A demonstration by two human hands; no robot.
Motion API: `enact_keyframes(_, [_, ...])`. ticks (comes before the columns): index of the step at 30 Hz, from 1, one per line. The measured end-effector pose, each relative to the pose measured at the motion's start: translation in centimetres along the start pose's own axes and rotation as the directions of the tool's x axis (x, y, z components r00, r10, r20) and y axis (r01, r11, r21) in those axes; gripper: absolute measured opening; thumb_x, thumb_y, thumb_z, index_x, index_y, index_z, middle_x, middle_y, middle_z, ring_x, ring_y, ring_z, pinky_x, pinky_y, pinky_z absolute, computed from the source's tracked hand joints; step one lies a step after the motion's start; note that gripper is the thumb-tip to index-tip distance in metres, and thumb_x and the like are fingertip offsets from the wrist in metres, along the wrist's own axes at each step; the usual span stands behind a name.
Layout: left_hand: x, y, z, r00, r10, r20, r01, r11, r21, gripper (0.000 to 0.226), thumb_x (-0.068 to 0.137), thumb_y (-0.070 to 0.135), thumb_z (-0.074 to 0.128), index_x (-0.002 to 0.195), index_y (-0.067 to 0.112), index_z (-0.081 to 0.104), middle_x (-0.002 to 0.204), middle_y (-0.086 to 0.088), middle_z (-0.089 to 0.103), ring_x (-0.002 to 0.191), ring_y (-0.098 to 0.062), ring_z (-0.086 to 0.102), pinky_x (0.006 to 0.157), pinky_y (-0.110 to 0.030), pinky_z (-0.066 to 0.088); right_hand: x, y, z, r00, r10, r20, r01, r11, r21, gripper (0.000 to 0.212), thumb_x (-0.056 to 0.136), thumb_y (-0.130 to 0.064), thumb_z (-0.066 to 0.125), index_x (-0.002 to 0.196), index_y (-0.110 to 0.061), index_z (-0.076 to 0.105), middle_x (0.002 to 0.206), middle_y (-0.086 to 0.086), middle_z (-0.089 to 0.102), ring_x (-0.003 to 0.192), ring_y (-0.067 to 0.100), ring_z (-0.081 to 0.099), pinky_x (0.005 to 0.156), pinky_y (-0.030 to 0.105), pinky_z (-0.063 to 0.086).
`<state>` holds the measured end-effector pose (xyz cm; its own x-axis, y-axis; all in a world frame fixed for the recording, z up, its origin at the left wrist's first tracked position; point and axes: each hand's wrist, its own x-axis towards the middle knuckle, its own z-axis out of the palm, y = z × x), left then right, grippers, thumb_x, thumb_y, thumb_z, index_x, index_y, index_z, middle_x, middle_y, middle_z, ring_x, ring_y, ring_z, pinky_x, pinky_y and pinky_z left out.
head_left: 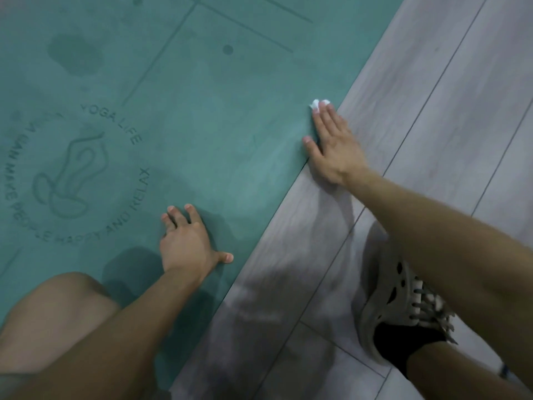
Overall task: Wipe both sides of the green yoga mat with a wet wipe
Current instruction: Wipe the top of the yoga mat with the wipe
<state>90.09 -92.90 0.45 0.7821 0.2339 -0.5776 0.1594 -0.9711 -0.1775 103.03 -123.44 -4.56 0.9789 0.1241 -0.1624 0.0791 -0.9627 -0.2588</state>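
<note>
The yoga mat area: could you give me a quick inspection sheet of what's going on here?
Surface: grey wood-look floor, green yoga mat laid flat on it.
Job's things: white wet wipe under the right fingertips at the mat's edge; darker damp-looking patches on the mat.
Clutter: nothing seen.
Grips: left hand flat on the mat, bracing; right hand pressing the wipe, palm across the mat's edge.
Cables: nothing seen.
Surroundings: bare knee on the mat; beige shoe on the floor.
</note>
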Motion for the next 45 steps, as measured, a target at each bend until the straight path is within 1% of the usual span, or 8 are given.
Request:
enact_keyframes(7, [0.1, -0.1, 0.1, 1.000, -0.001, 0.009, 0.001, 1.000, -0.003, 0.161, 0.052, 0.083, 0.086, 0.166, 0.005, 0.002, 0.171, -0.030, 0.010, 0.159, -0.044, 0.016, 0.119, -0.048, 0.039, -10.7, -7.1, 4.8, 0.663, -0.710, 0.235, 0.722, 0.690, 0.048, 0.082, 0.108, -0.056, 0.039, 0.168, -0.011, 0.005, 0.177, 0.006, 0.000, 0.163, 0.019, -0.005, 0.132, 0.044, 0.013])
enact_keyframes(15, [-0.1, -0.1, -0.2, 1.000, 0.003, -0.004, -0.003, 1.000, 0.007, 0.161, 0.051, 0.085, 0.085, 0.165, 0.006, 0.003, 0.171, -0.029, 0.011, 0.159, -0.043, 0.017, 0.114, -0.050, 0.044, -4.5, -2.5, 1.4, 0.984, -0.170, 0.058, 0.170, 0.985, 0.004, 0.084, 0.108, -0.064, 0.026, 0.168, -0.016, -0.008, 0.176, 0.002, -0.012, 0.161, 0.015, -0.016, 0.132, 0.045, 0.009])
enact_keyframes(20, [0.2, -0.1, 0.1, 1.000, 0.006, -0.004, -0.006, 1.000, 0.013, 0.161, 0.051, 0.086, 0.084, 0.165, 0.007, 0.003, 0.171, -0.028, 0.010, 0.160, -0.042, 0.016, 0.115, -0.049, 0.043, -11.6, -6.4, 5.2, 0.618, -0.747, 0.245, 0.761, 0.647, 0.051, 0.081, 0.108, -0.055, 0.040, 0.168, -0.009, 0.010, 0.176, 0.008, 0.003, 0.163, 0.020, -0.002, 0.131, 0.044, 0.014])
enact_keyframes(26, [0.2, -0.2, 0.1, 1.000, 0.008, -0.012, -0.008, 1.000, 0.015, 0.162, 0.050, 0.087, 0.083, 0.166, 0.007, 0.003, 0.171, -0.029, 0.010, 0.159, -0.042, 0.017, 0.116, -0.049, 0.043, -3.9, 0.4, 1.0, 0.980, -0.189, 0.065, 0.191, 0.981, -0.022, 0.076, 0.111, -0.059, 0.023, 0.168, -0.017, -0.006, 0.176, 0.001, -0.011, 0.161, 0.012, -0.016, 0.132, 0.045, 0.010])
enact_keyframes(29, [0.3, -0.2, 0.2, 1.000, 0.004, -0.008, -0.004, 1.000, 0.005, 0.162, 0.050, 0.087, 0.083, 0.166, 0.007, 0.003, 0.171, -0.028, 0.010, 0.159, -0.042, 0.017, 0.117, -0.049, 0.042, -7.5, -3.5, 3.1, 0.951, -0.301, 0.077, 0.293, 0.951, 0.100, 0.087, 0.108, -0.060, 0.036, 0.168, -0.014, -0.006, 0.176, 0.005, -0.011, 0.162, 0.018, -0.013, 0.132, 0.046, 0.011])
enact_keyframes(33, [0.3, -0.4, 0.3, 1.000, 0.003, -0.015, -0.003, 1.000, 0.013, 0.162, 0.049, 0.088, 0.082, 0.166, 0.008, 0.004, 0.171, -0.028, 0.011, 0.159, -0.042, 0.018, 0.116, -0.049, 0.043, -10.5, -4.0, 4.7, 0.642, -0.744, 0.186, 0.733, 0.666, 0.138, 0.077, 0.110, -0.048, 0.041, 0.169, -0.013, 0.007, 0.177, 0.005, 0.003, 0.163, 0.019, 0.000, 0.132, 0.044, 0.012])
enact_keyframes(38, [0.4, -0.2, 0.3, 1.000, 0.009, -0.027, -0.009, 1.000, 0.007, 0.163, 0.047, 0.087, 0.084, 0.165, 0.007, 0.006, 0.170, -0.029, 0.013, 0.159, -0.043, 0.019, 0.116, -0.049, 0.043, 1.1, 2.4, -1.3, 0.997, -0.050, 0.051, 0.049, 0.998, 0.027, 0.071, 0.112, -0.049, 0.029, 0.169, -0.016, 0.003, 0.177, 0.000, -0.001, 0.162, 0.015, -0.004, 0.133, 0.037, 0.003])
enact_keyframes(45, [0.4, -0.2, -0.2, 1.000, -0.025, 0.012, 0.026, 0.998, -0.051, 0.165, 0.047, 0.082, 0.089, 0.165, 0.006, 0.002, 0.171, -0.028, 0.007, 0.160, -0.043, 0.013, 0.117, -0.051, 0.043, 4.9, -2.3, -9.0, 0.942, -0.281, 0.183, 0.282, 0.959, 0.018, 0.051, 0.093, -0.012, 0.062, 0.144, -0.016, 0.063, 0.143, 0.009, 0.064, 0.125, 0.032, 0.062, 0.103, 0.035, 0.049])
